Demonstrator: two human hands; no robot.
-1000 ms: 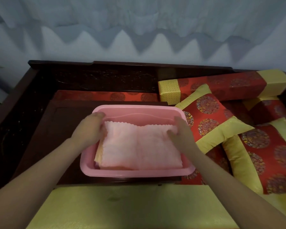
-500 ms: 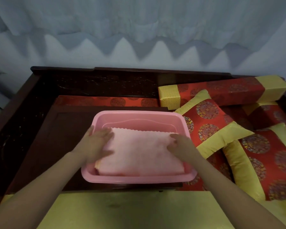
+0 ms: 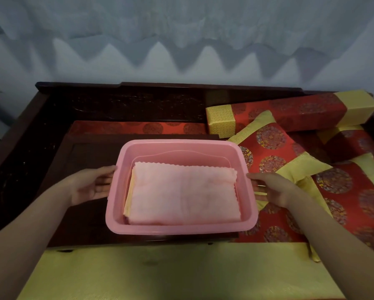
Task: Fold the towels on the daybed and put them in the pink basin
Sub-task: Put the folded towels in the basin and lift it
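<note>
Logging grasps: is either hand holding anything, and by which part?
Nothing is held: the left hand and right hand are open beside the pink basin, near its side rims; the folded towels lie inside, untouched.

Pale wall, scalloped shadows, perhaps a drape's | dark wooden daybed, carved back | low dark table on its seat | red-and-gold cushions heaped right | yellow mat in front

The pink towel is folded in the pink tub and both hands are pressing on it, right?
Not quite. In the head view the folded pink towel lies in the pink plastic basin, but neither hand is on it: the left hand is beside the basin's left rim, the right hand beside its right.
</note>
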